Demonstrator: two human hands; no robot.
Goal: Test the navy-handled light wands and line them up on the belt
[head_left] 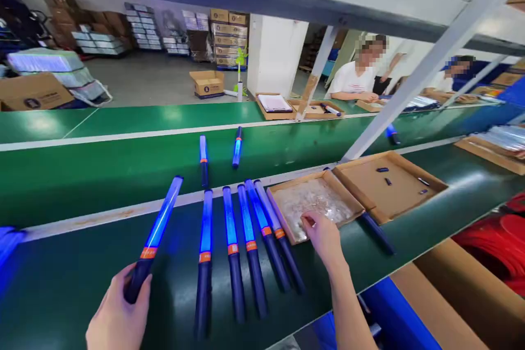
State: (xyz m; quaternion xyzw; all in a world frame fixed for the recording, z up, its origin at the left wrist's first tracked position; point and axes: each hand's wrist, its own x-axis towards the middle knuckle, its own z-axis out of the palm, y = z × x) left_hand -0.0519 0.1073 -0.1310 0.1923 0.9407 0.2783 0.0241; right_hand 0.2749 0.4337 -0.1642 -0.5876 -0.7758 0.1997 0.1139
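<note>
The left hand (123, 306) is closed around the dark handle of a lit baton (162, 221), which tilts up and away from it, its blue tube above an orange band and clear of the table (176, 306). The right hand (324, 238) reaches over the near edge of a shallow cardboard tray (358, 220), its thumb and fingertips drawn close together at a heap of clear plastic pieces (315, 197); whether they pinch one cannot be told. Between the two hands, five batons (233, 249) lie side by side on the table, handles toward the person, the rightmost just beside the tray. To the right of the right hand, a dark rod (377, 232) juts out from beneath the trays. Beyond it, a second tray (371, 191) adjoins the first and carries a few small parts (383, 169), two of them dark cylinders. Ahead of the left hand, past a pale rail (110, 217), two more batons (204, 156) rest apart on a green belt (102, 175); another baton (392, 134) lies far off to the right. Farther right and ahead of the right hand, two people (355, 79) in white tops sit along the far counter (172, 115).
</note>
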